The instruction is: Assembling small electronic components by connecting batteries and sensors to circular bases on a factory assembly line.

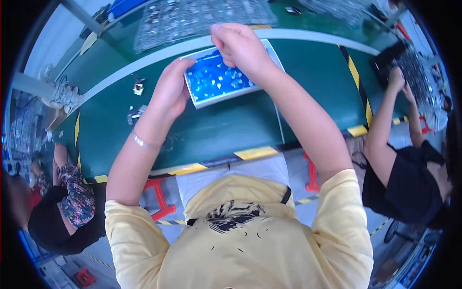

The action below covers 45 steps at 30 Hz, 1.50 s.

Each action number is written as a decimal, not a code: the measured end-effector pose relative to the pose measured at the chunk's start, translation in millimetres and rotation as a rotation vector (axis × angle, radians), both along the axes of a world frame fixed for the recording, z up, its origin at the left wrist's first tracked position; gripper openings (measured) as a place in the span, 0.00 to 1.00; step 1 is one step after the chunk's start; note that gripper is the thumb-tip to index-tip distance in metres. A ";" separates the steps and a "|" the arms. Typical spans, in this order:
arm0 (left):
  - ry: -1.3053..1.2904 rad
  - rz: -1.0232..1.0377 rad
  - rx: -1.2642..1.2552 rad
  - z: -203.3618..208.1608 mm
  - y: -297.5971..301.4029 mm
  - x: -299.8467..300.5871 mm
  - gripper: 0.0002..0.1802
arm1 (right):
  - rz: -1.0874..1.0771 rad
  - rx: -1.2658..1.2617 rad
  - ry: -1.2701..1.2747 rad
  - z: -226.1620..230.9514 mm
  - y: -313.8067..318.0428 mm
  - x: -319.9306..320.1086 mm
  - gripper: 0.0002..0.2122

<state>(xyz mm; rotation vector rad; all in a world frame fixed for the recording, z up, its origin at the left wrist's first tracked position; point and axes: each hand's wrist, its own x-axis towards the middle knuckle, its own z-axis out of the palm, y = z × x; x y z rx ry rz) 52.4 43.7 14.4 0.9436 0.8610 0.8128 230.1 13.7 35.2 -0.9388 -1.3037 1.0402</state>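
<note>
The green tabletop bears yellow-and-black striped tape and small shiny pieces toward its left.

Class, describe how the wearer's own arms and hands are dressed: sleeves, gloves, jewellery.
The left hand and right hand are both ungloved. A thin, silvery bracelet circles the left wrist; none shows on the right. The sleeves are short, loose and pale yellow, leaving the forearms uncovered. No cables or markings show on either arm.
</note>
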 end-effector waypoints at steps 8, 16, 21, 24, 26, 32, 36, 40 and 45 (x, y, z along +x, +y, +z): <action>0.152 0.149 0.128 -23.3 124.2 -20.0 0.12 | 0.202 -0.178 0.287 -35.9 122.3 -13.5 0.25; 0.762 0.237 0.962 -30.8 137.3 -29.5 0.19 | 0.231 -0.243 0.411 -45.3 137.1 -11.2 0.38; 0.895 0.133 1.475 -8.0 132.7 -17.2 0.09 | 0.256 -0.279 0.431 -37.6 133.7 -10.5 0.39; 0.882 0.032 1.337 -11.9 133.5 -8.6 0.06 | 0.266 -0.279 0.427 -36.8 132.9 -12.7 0.40; 0.840 -0.017 1.248 -15.4 134.2 -8.0 0.05 | 0.254 -0.275 0.428 -35.3 131.6 -12.7 0.40; 0.908 0.085 1.376 -3.7 122.8 -15.6 0.12 | 0.276 -0.236 0.400 -30.6 130.2 -8.6 0.40; 0.708 0.089 1.573 -7.2 111.0 -7.0 0.13 | 0.276 -0.301 0.469 -33.0 130.7 -7.2 0.42; 0.897 -0.217 1.283 -10.4 97.9 -20.0 0.13 | 0.211 -0.295 0.486 -35.4 132.9 -2.2 0.43; 0.832 -0.001 1.302 -4.1 105.0 -14.4 0.08 | 0.286 -0.270 0.499 -31.8 131.0 -4.8 0.43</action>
